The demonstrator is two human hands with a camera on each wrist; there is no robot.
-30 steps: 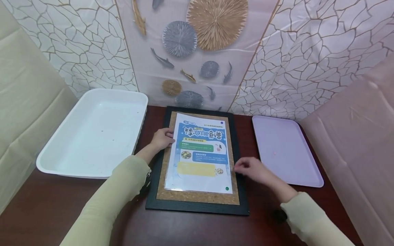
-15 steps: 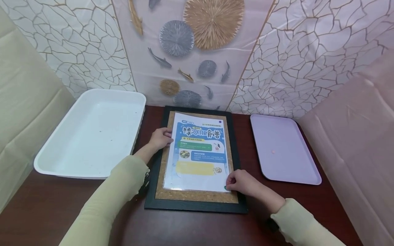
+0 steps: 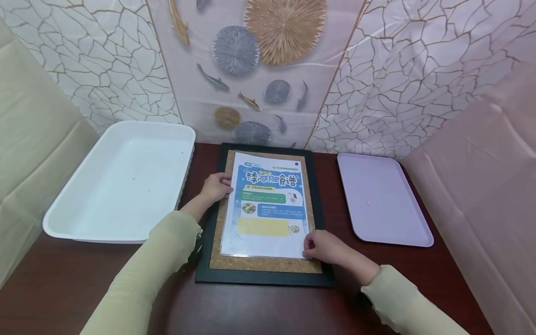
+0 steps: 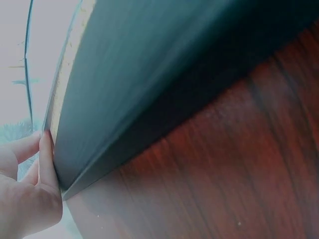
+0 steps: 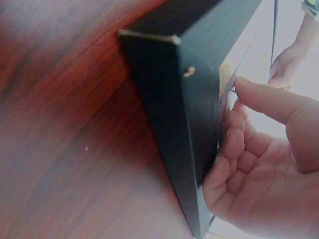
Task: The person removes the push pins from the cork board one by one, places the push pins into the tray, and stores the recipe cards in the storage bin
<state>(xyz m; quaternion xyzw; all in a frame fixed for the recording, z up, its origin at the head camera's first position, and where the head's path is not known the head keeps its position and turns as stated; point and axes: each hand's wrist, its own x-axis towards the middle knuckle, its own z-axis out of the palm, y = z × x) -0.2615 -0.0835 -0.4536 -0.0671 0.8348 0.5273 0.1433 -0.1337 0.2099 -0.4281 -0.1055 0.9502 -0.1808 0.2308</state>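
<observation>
A laminated poster (image 3: 259, 244) with blue, green and yellow print lies on a cork board (image 3: 268, 264) with a black frame. At the poster's left edge is my left hand (image 3: 215, 187), thumb and fingers pinching that edge. My right hand (image 3: 328, 246) is at the lower right corner, fingers curled. In the right wrist view its thumb tip and index finger meet at a small green pushpin (image 5: 234, 90), mostly covered by them. A dark purple pushpin (image 3: 296, 164) sits in the poster's upper right corner.
To the left stands a large white tray (image 3: 56, 218) with a raised rim. A flat lilac tray (image 3: 385, 200) lies to the right, with a small pink speck on it. Patterned cloth (image 3: 268, 93) hangs behind the dark wooden table (image 3: 234, 309).
My right hand has moved down and left from beside the board to the poster's lower right corner, covering the green pushpin. The left hand stays at the left edge; the view has shifted slightly.
</observation>
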